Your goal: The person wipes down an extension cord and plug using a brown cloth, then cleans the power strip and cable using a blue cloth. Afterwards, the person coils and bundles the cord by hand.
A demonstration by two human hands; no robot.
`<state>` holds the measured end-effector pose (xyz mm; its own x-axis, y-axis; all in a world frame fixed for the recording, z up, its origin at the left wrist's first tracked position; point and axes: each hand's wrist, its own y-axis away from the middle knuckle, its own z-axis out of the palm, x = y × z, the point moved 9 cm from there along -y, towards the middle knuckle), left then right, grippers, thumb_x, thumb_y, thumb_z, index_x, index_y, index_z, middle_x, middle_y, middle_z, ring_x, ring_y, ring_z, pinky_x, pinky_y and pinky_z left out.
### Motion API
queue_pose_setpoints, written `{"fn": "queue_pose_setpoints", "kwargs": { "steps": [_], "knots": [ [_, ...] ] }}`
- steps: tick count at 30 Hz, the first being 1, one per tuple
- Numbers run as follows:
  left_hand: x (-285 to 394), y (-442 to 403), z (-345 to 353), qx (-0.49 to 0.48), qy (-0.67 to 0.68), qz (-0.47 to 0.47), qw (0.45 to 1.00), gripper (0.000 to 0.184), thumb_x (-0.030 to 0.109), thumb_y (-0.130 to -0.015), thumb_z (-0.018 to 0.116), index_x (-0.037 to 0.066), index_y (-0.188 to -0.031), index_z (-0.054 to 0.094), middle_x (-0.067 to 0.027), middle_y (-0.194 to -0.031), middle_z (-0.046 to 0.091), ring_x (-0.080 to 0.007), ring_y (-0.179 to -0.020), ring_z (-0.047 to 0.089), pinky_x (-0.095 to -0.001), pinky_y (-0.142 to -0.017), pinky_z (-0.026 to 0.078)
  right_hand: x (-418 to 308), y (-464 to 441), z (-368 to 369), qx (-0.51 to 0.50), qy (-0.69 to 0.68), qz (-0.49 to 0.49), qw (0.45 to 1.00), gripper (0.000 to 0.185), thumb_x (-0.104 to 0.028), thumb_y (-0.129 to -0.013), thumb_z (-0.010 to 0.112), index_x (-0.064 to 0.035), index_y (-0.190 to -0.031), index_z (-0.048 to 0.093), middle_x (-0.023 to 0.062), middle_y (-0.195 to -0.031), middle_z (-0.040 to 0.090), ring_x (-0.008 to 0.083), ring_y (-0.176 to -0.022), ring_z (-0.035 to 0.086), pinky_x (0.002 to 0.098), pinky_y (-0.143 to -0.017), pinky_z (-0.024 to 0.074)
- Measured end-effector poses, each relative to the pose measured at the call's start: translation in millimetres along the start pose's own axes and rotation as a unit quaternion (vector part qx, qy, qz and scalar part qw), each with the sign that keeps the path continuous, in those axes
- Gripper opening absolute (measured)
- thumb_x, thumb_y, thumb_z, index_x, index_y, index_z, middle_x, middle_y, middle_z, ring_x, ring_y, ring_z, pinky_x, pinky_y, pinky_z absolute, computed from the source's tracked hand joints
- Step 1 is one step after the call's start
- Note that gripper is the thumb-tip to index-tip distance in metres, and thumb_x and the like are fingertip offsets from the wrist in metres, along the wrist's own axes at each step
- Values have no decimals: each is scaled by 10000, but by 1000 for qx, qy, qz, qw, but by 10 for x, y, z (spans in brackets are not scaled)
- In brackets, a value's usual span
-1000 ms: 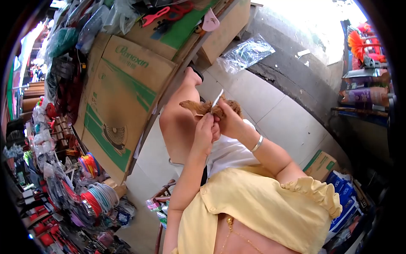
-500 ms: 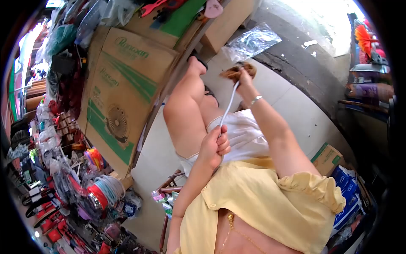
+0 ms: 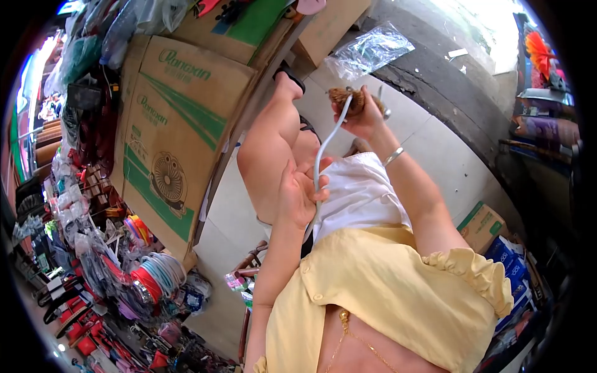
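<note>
Shop: bagged small goods [image 3: 85, 239] crowded along left side, coiled cords [image 3: 165, 273], 1 fan-printed carton [image 3: 180, 133].

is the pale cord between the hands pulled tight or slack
Slack, it seems: the pale cord bows in a curve between the left hand and the brown fuzzy thing in the right hand.

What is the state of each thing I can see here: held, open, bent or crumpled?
Fuzzy brown bundle: held in right hand.
Pale grey flexible cord: curved between the hands.
Left hand: partly open, touching the cord.
Clear plastic bag: crumpled.
Pale blue looped strands: coiled.
</note>
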<state>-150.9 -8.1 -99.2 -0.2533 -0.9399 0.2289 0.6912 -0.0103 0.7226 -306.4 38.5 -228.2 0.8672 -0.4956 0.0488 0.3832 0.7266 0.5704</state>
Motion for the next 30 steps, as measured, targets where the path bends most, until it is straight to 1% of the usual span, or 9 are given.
{"fn": "queue_pose_setpoints", "kwargs": {
  "steps": [5,7,11,16,17,19,22,26,30],
  "knots": [
    [19,-88,-68,15,-29,36,999,455,437,-933,300,69,-1125,486,-84,-915,588,-153,-623,509,-237,-450,350,618,392,393,-18,102,6,995,572,-555,-852,462,-53,-1121,506,98,-998,579,239,-938,559,388,-839,433],
    [12,-37,81,17,-123,45,991,352,361,-942,334,78,-1081,491,-11,-673,507,-103,-461,402,-223,-397,286,844,472,371,0,114,46,992,537,-527,-819,540,-46,-1057,516,107,-875,586,237,-770,575,368,-701,481],
    [-232,106,84,43,-216,29,975,202,233,-952,371,95,-1067,463,25,-531,309,-67,-382,226,-223,-359,202,662,159,133,117,44,33,992,377,-421,-826,576,-51,-868,526,90,-690,566,205,-633,563,368,-553,477],
    [-337,323,80,61,-181,11,982,210,242,-949,389,82,-1071,449,57,-550,306,-47,-421,247,-201,-383,200,484,-478,-392,194,20,11,981,389,-442,-860,479,-66,-802,564,68,-611,558,204,-500,533,347,-436,444],
    [-278,457,119,67,-181,32,981,210,242,-949,389,82,-1071,449,57,-550,306,-47,-421,247,-201,-383,200,223,-623,-573,156,108,-22,982,394,-444,-865,459,-76,-772,565,60,-581,547,201,-476,520,342,-427,435],
    [-237,659,401,-33,-421,83,903,223,237,-944,399,67,-1082,443,72,-572,292,-33,-447,234,-192,-408,204,-90,-698,-674,150,188,-54,969,413,-456,-872,426,-92,-733,565,48,-527,519,192,-438,496,327,-410,412],
    [-232,761,381,-35,-324,44,944,233,232,-946,392,57,-1092,437,76,-586,284,-26,-462,219,-185,-429,201,-202,-652,-612,178,174,-37,968,414,-484,-862,424,-115,-733,561,36,-501,488,179,-424,478,309,-401,380],
    [-116,882,459,-29,-363,62,929,217,221,-945,396,63,-1088,442,72,-584,284,-28,-470,220,-187,-434,204,-392,-622,-735,282,151,-46,946,309,-419,-838,472,-143,-761,587,9,-524,517,140,-425,472,293,-372,363],
    [195,1375,387,-47,-407,112,905,211,197,-938,404,63,-1070,499,86,-621,364,-6,-486,275,-173,-437,231,-1275,-493,-843,100,332,-232,909,228,-343,-798,522,-145,-696,565,-20,-473,477,127,-356,447,242,-294,339]
  ]
}}
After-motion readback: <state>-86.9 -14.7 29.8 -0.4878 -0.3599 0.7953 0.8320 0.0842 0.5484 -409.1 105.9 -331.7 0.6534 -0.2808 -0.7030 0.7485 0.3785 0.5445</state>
